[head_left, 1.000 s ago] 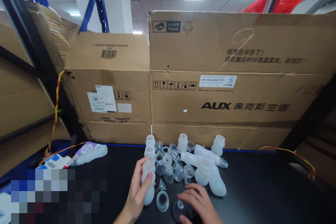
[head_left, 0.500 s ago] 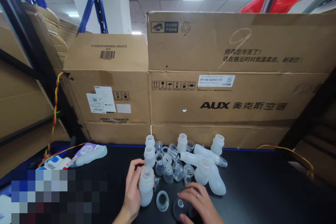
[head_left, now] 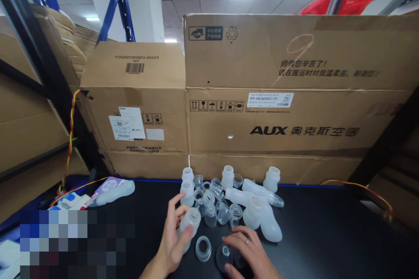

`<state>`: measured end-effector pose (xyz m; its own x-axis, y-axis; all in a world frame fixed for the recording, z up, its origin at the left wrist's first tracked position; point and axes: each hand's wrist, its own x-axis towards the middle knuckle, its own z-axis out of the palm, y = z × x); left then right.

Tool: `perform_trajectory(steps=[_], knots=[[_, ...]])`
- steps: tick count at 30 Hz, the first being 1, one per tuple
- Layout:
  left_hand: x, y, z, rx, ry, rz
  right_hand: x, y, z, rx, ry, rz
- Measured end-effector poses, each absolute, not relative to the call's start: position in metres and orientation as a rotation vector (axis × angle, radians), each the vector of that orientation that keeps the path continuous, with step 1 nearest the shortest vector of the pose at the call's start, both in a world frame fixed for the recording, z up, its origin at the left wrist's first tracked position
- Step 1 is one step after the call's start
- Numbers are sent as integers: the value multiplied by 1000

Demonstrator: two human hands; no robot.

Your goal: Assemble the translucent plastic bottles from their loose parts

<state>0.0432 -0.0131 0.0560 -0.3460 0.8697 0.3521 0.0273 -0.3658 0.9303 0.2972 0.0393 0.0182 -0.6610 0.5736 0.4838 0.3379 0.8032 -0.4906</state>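
My left hand (head_left: pixel 172 239) is closed round a small translucent white bottle (head_left: pixel 190 223), held tilted, with the thumb across its front. A small clear piece shows at the bottle's mouth; I cannot tell whether it is fitted there. My right hand (head_left: pixel 247 250) curls its fingers and thumb round a clear dome-shaped teat (head_left: pixel 224 256) on the black table. Between the hands lies a translucent collar ring (head_left: pixel 203 248). Just beyond are several clear caps and teats (head_left: pixel 211 216), more rings, and white bottles (head_left: pixel 187 192) standing upright.
Behind the parts, bent white bottle bodies (head_left: pixel 271 224) lie beside a round white bottle (head_left: pixel 253 211). A cardboard wall (head_left: pixel 275 144) closes off the back of the black table (head_left: pixel 327 235). At left, a pale bottle (head_left: pixel 114 192) lies by a purple package (head_left: pixel 108 185).
My left hand has shifted slightly right and tilted the bottle, its thumb now across the front. The right hand stays round the teat, nearly unmoved.
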Motion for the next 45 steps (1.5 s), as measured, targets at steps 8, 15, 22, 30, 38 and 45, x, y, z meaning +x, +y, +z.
perform_trajectory(steps=[8,15,22,30,38,45], knots=[[37,-17,56,1501,1396,1603,298,34,18,-662,-2190,560],[33,-20,56,1772,1632,1412,300,32,20,-684,-2218,581],[45,-25,61,1506,1491,1659,301,34,25,-683,-2227,520],[45,-23,50,1672,1656,1662,301,35,22,-674,-2232,481],[20,-25,53,2006,1465,1357,300,35,30,-626,-2280,428],[46,-23,69,1208,1184,1684,300,34,37,-641,-2278,424]])
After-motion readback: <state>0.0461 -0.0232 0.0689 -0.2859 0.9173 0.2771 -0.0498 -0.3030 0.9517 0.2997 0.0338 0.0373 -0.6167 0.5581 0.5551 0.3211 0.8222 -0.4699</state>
